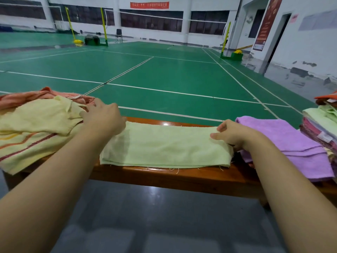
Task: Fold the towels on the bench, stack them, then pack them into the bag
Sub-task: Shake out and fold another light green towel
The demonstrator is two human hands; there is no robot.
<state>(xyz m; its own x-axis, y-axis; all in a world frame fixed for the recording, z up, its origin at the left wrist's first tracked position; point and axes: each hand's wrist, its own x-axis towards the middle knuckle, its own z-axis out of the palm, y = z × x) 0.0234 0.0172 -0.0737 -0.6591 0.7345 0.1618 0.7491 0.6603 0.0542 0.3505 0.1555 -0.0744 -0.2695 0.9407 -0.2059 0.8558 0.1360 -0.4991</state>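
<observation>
A pale green towel (164,145) lies folded into a long strip across the middle of the wooden bench (182,177), its near edge frayed with loose threads hanging over the wood. The left hand (104,118) rests on the strip's left end, fingers curled at the cloth there, though whether they grip it I cannot tell. The right hand (232,133) pinches the right end. A crumpled yellow striped towel (34,132) sits left, a folded purple towel (291,143) right.

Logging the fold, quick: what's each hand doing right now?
Left hand: open, resting on the green towel.
Right hand: pinching the green towel's right end.
</observation>
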